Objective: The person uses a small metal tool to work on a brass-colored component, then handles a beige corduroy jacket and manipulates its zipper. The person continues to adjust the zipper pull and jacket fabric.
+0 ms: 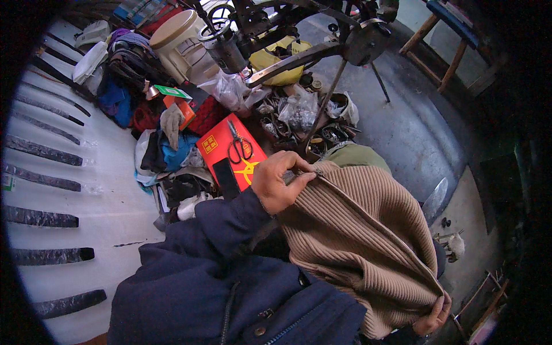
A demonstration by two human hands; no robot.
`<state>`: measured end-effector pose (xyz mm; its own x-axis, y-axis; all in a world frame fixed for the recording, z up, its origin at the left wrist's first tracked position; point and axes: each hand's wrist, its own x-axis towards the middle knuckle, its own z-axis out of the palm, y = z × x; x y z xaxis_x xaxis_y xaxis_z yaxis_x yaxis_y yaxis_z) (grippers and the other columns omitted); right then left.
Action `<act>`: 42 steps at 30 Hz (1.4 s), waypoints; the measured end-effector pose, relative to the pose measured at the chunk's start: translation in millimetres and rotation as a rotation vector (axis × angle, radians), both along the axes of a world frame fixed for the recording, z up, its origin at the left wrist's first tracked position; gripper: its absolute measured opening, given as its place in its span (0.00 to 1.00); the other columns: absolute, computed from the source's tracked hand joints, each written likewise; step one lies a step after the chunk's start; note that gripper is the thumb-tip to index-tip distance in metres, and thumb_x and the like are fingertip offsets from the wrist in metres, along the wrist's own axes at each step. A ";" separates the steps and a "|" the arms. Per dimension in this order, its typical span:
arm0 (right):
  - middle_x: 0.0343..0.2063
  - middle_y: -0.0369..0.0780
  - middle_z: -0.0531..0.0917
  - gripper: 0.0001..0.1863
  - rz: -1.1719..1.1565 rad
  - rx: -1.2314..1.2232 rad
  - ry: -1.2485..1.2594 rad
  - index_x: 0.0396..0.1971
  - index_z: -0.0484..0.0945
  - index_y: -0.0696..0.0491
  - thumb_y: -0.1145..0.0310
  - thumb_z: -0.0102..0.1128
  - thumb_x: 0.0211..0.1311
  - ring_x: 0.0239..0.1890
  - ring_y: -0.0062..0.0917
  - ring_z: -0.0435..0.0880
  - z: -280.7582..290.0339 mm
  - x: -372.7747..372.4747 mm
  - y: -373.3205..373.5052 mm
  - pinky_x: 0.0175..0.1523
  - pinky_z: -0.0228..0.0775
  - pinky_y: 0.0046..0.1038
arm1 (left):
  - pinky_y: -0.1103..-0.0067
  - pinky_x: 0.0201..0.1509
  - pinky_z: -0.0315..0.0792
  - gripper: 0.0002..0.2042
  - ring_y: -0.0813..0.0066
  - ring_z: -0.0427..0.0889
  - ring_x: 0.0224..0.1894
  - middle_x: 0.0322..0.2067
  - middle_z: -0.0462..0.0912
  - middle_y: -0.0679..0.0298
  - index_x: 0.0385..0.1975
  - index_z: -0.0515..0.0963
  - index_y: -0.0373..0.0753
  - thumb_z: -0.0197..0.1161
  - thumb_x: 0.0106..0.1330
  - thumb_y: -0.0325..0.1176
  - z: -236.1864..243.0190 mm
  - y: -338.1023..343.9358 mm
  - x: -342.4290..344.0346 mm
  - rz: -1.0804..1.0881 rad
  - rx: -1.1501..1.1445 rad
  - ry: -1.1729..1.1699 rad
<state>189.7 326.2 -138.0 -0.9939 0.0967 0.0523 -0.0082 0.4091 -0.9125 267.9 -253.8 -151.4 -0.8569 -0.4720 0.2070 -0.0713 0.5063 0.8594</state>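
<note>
A tan ribbed knit garment [356,230] lies spread across my lap, with a long zipper edge [374,221] running down it at a slant. My left hand [280,183] pinches the upper end of that edge between thumb and fingers. At the lower right, my right hand [433,316] is closed on the other end of the garment's edge. The cloth between both hands is stretched, with loose folds below. Beyond my left hand, black-handled scissors [240,146] rest on a red box [215,144], beside a dark flat piece [226,178].
A dark metal machine [368,40] with a wheel and legs stands at the far side. Near it are a beige bucket [177,34], a yellow container [282,60] and plastic bags [299,109] of small parts. Black strips [43,215] line the left side. A wooden-legged stool [454,34] stands far right.
</note>
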 end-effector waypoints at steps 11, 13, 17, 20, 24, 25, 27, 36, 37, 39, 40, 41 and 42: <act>0.54 0.44 0.86 0.15 0.148 0.167 0.056 0.59 0.84 0.62 0.71 0.56 0.84 0.57 0.32 0.85 46.9 -22.7 -46.7 0.69 0.74 0.35 | 0.77 0.50 0.80 0.08 0.83 0.85 0.43 0.38 0.89 0.63 0.49 0.86 0.35 0.75 0.76 0.27 18.6 12.7 0.8 -0.012 0.458 0.014; 0.55 0.44 0.86 0.15 0.241 0.220 0.104 0.59 0.84 0.63 0.72 0.57 0.82 0.59 0.33 0.84 72.9 -38.2 -73.3 0.71 0.73 0.36 | 0.77 0.53 0.80 0.07 0.79 0.87 0.44 0.40 0.91 0.63 0.48 0.87 0.34 0.74 0.75 0.26 26.1 17.6 0.3 -0.016 0.493 0.003; 0.57 0.48 0.87 0.17 0.446 0.245 0.138 0.58 0.85 0.63 0.71 0.61 0.77 0.64 0.34 0.85 118.3 -54.9 -152.3 0.77 0.70 0.36 | 0.76 0.54 0.80 0.06 0.76 0.88 0.44 0.42 0.92 0.62 0.45 0.88 0.35 0.77 0.72 0.25 44.4 29.6 1.7 -0.064 0.185 0.063; 0.59 0.51 0.88 0.20 0.690 0.168 0.221 0.59 0.86 0.62 0.76 0.69 0.68 0.64 0.41 0.88 120.7 -65.9 -227.7 0.75 0.74 0.39 | 0.69 0.52 0.82 0.10 0.59 0.90 0.46 0.40 0.90 0.57 0.43 0.89 0.38 0.79 0.64 0.20 53.9 35.9 -4.5 -0.162 -0.002 0.220; 0.61 0.50 0.88 0.23 0.970 0.069 0.261 0.61 0.85 0.63 0.81 0.70 0.67 0.66 0.38 0.88 100.4 -59.5 -306.1 0.71 0.78 0.36 | 0.64 0.51 0.82 0.15 0.52 0.89 0.46 0.40 0.90 0.55 0.44 0.90 0.40 0.80 0.57 0.19 62.1 40.3 -8.9 -0.272 -0.196 0.342; 0.59 0.50 0.89 0.23 1.019 0.037 0.245 0.61 0.86 0.63 0.82 0.72 0.66 0.64 0.38 0.89 93.8 -56.7 -318.5 0.69 0.80 0.34 | 0.64 0.51 0.82 0.15 0.52 0.89 0.46 0.41 0.91 0.56 0.44 0.90 0.40 0.80 0.57 0.20 62.6 41.6 -10.0 -0.279 -0.218 0.351; 0.55 0.48 0.91 0.21 0.992 -0.098 0.117 0.60 0.87 0.63 0.81 0.72 0.68 0.60 0.35 0.91 82.0 -47.5 -332.8 0.66 0.80 0.32 | 0.64 0.53 0.83 0.14 0.51 0.90 0.48 0.45 0.91 0.54 0.44 0.90 0.40 0.80 0.59 0.20 62.7 43.5 -10.8 -0.267 -0.186 0.339; 0.44 0.35 0.93 0.11 0.832 -0.359 -0.463 0.53 0.89 0.64 0.73 0.67 0.81 0.47 0.16 0.88 52.6 -48.0 -320.7 0.57 0.80 0.24 | 0.65 0.56 0.83 0.12 0.54 0.91 0.51 0.50 0.92 0.52 0.43 0.91 0.40 0.83 0.61 0.22 45.3 52.4 -23.4 -0.325 -0.016 0.264; 0.43 0.35 0.93 0.11 0.828 -0.378 -0.499 0.53 0.90 0.63 0.72 0.67 0.81 0.47 0.16 0.88 50.4 -49.3 -319.4 0.56 0.80 0.23 | 0.65 0.56 0.83 0.12 0.54 0.91 0.50 0.50 0.91 0.52 0.43 0.91 0.40 0.83 0.60 0.22 43.9 52.3 -24.6 -0.335 -0.006 0.259; 0.43 0.34 0.93 0.11 0.807 -0.447 -0.562 0.52 0.90 0.63 0.71 0.67 0.82 0.45 0.15 0.87 46.1 -50.5 -318.2 0.55 0.80 0.22 | 0.66 0.56 0.83 0.12 0.54 0.90 0.50 0.51 0.91 0.52 0.42 0.91 0.40 0.84 0.60 0.23 42.0 52.6 -26.1 -0.342 0.001 0.247; 0.42 0.34 0.93 0.11 0.791 -0.498 -0.587 0.51 0.90 0.62 0.71 0.67 0.82 0.45 0.14 0.87 43.8 -50.4 -318.2 0.55 0.80 0.22 | 0.66 0.55 0.83 0.12 0.54 0.90 0.50 0.51 0.91 0.52 0.42 0.91 0.40 0.84 0.60 0.23 41.8 52.7 -25.9 -0.339 -0.002 0.239; 0.42 0.34 0.93 0.10 0.767 -0.538 -0.623 0.51 0.90 0.62 0.71 0.67 0.82 0.44 0.14 0.87 41.6 -50.4 -318.6 0.54 0.80 0.22 | 0.66 0.55 0.83 0.12 0.55 0.90 0.50 0.51 0.91 0.52 0.42 0.91 0.40 0.84 0.60 0.24 41.8 52.5 -25.6 -0.335 -0.006 0.230; 0.42 0.34 0.93 0.11 0.767 -0.567 -0.620 0.51 0.90 0.62 0.70 0.68 0.82 0.44 0.15 0.87 39.4 -51.0 -318.6 0.54 0.80 0.22 | 0.66 0.55 0.83 0.12 0.55 0.90 0.49 0.51 0.91 0.52 0.42 0.91 0.40 0.85 0.60 0.25 41.5 52.2 -26.4 -0.340 -0.011 0.234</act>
<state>138.7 7.6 -98.6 -0.6405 -0.6952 -0.3262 0.4385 0.0177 -0.8986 241.5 -201.6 -109.9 -0.8929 -0.1665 0.4184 0.2987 0.4762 0.8270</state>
